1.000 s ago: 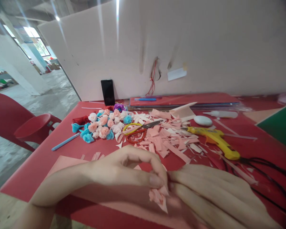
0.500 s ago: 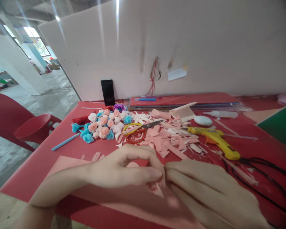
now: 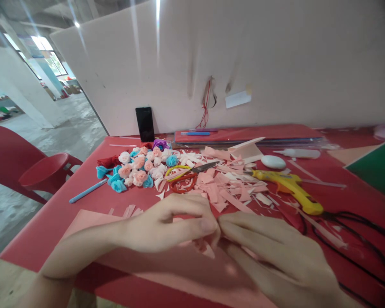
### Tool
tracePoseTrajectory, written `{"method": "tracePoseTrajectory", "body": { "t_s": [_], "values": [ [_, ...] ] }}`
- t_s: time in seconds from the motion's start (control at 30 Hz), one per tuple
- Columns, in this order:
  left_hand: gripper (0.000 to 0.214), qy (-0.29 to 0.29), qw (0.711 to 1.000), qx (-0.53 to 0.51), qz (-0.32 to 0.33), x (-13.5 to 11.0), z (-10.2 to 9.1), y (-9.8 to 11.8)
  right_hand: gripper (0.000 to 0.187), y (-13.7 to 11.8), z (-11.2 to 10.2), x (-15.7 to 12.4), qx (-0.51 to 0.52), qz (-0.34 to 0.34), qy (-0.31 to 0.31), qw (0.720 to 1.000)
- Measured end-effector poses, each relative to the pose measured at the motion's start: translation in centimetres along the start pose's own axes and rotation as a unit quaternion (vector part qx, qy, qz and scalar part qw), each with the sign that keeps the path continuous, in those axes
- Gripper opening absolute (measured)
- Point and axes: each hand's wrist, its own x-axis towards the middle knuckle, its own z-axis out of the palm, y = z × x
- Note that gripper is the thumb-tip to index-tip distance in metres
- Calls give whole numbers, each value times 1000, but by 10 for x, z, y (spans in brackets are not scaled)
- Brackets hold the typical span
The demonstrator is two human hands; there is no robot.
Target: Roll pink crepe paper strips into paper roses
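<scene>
Near the table's front, my left hand (image 3: 170,222) is closed in a pinch around a small curled piece of pink paper (image 3: 207,249), whose pointed end shows below the thumb. My right hand (image 3: 285,254) meets it from the right, fingertips pressed together against the left fingers. A sliver of pink shows between its fingers, so it also grips pink paper, though most is hidden. Beneath both hands lies a large pink paper sheet (image 3: 86,224). Beyond them, scissors (image 3: 192,173) with yellow and red handles rest on a heap of pink paper scraps (image 3: 211,188).
Paper roses (image 3: 137,162) in several colours are piled at left, beside a blue pen (image 3: 88,191). A yellow glue gun (image 3: 288,184) with a black cord (image 3: 353,231) lies right. A phone (image 3: 145,124) leans on the white board. A red chair (image 3: 45,175) stands left.
My right hand has shifted slightly left and its fingers have spread a little. The pink paper piece has turned and moved slightly up and left with my left fingers.
</scene>
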Motion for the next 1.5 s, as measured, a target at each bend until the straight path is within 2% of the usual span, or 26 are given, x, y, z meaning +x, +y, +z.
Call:
{"method": "tracePoseTrajectory", "body": {
  "t_s": [0.1,0.2,0.33,0.4,0.6,0.7,0.77,0.93,1.07,1.2,1.3,1.4,1.5],
  "values": [
    [38,-9,999,31,19,1,0,0,21,-1,0,2,48,35,-10,998],
    [41,-12,999,45,24,0,0,0,21,-2,0,3,69,41,-14,997],
    [42,-15,1000,-17,9,0,-1,-3,24,-4,0,3,46,24,9,999],
    [38,-14,998,-51,14,0,0,-5,27,-4,1,0,58,17,-7,998],
    [27,34,990,-132,17,2,1,-14,17,3,5,-17,23,25,52,998],
    [25,62,990,-122,14,2,1,-15,19,8,3,-15,46,22,48,998],
    [25,81,989,-124,10,2,2,-15,18,12,2,-10,99,53,37,993],
    [22,109,981,-161,15,0,6,-14,17,24,7,-4,274,192,7,942],
    [20,105,973,-202,25,-1,8,-16,12,31,12,-6,338,284,-8,897],
    [24,103,969,-217,56,1,8,-18,9,33,14,-6,396,339,-13,853],
    [27,131,975,-165,72,3,8,-19,17,32,17,-6,428,374,0,823],
    [25,172,979,-58,88,5,7,-21,20,31,22,-10,457,392,0,799],
    [19,210,966,68,131,7,6,-23,25,30,27,-15,526,422,1,738]
  ]
}}
